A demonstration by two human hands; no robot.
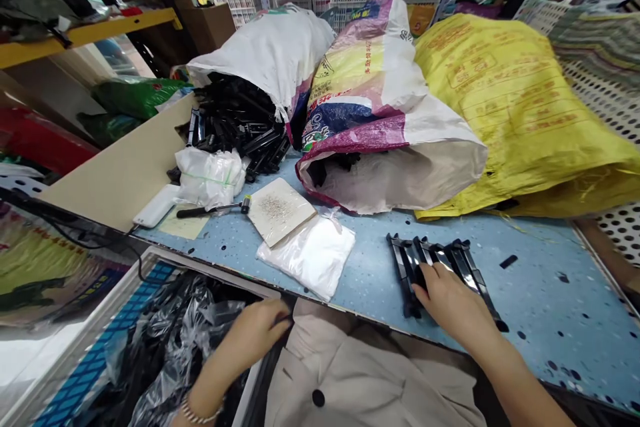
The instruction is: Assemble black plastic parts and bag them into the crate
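My right hand (453, 300) is on a row of long, glossy black plastic parts (467, 263) lying side by side on the blue tabletop. Its thumb and fingers are closed around some of those at the left of the row; the fingertips are partly hidden. My left hand (257, 330) hovers by the table's front edge, next to an open bin (150, 257) of black parts in clear plastic bags (185, 327). Its fingers are loosely bent, with the thumb apart, and nothing shows in them. A stack of clear plastic bags (315, 250) lies flat between the hands.
A speckled board (281, 211) overlaps the bag stack, with a black-handled hammer (213, 209) and white device (157, 205) farther left. Behind are a white sack (270, 40) spilling black parts (240, 117), an open printed sack (375, 100) and a yellow sack (520, 100).
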